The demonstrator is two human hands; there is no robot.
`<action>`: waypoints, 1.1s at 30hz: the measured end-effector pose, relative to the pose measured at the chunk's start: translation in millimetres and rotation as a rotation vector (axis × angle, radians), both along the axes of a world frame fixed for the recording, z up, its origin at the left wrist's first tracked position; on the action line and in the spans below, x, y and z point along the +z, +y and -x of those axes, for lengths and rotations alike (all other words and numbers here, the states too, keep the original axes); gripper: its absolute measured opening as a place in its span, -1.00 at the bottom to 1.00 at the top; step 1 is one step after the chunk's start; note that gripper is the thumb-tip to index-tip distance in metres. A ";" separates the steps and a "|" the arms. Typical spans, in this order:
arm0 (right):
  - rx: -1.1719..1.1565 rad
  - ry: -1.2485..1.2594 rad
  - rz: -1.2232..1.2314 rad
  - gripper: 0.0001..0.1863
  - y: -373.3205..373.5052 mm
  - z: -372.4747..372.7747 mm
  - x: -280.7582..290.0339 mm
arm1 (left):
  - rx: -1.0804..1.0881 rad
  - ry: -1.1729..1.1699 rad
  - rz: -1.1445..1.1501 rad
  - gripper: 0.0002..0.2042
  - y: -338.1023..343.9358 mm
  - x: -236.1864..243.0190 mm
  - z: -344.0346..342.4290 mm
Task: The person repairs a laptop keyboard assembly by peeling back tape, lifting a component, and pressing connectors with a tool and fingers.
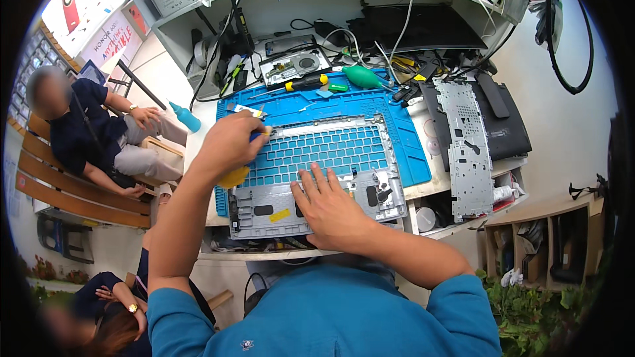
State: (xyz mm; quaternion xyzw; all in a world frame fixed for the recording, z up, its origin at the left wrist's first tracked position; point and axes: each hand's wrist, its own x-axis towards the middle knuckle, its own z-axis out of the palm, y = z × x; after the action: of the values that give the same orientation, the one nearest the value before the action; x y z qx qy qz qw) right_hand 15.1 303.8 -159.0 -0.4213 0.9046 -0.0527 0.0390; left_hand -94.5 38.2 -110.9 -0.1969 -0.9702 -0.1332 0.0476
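A silver-grey laptop top case (pixel 284 195) with open key slots lies on a blue repair mat (pixel 413 152), the mat showing through the slots. My left hand (pixel 231 142) is closed at its upper left corner around a small tool with yellow and blue parts; the fingers hide most of it, so its kind is unclear. Fingers outstretched, my right hand (pixel 331 211) rests flat on the case's palm rest and lower key slots. A yellow sticker (pixel 279 215) is on the palm rest between my arms.
Behind the case lie a yellow-black screwdriver (pixel 306 82), a green air blower (pixel 362 77) and a metal drive-like part (pixel 294 66). To the right, a perforated metal plate (pixel 468 152) leans over black laptop parts (pixel 512 125). A blue bottle (pixel 185 116) stands left; two people sit beyond.
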 end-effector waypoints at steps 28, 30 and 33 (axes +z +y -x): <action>-0.041 0.047 0.106 0.05 3.0 -1.0 -10.3 | -0.248 -0.086 0.328 -0.82 117.6 -2.5 49.7; -0.035 0.047 0.107 0.05 2.2 0.3 -10.2 | -0.240 -0.059 0.412 -0.82 121.6 5.4 54.6; -0.064 0.004 0.102 0.13 1.5 -2.7 -9.2 | -0.359 -0.013 0.266 -0.82 126.3 -6.5 52.2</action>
State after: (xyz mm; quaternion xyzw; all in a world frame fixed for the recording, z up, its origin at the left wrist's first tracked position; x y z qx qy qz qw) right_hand 17.8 305.4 -168.2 -0.3938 0.9137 -0.0992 0.0139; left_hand -146.6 164.5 -117.4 -0.3702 -0.9288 -0.0114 -0.0095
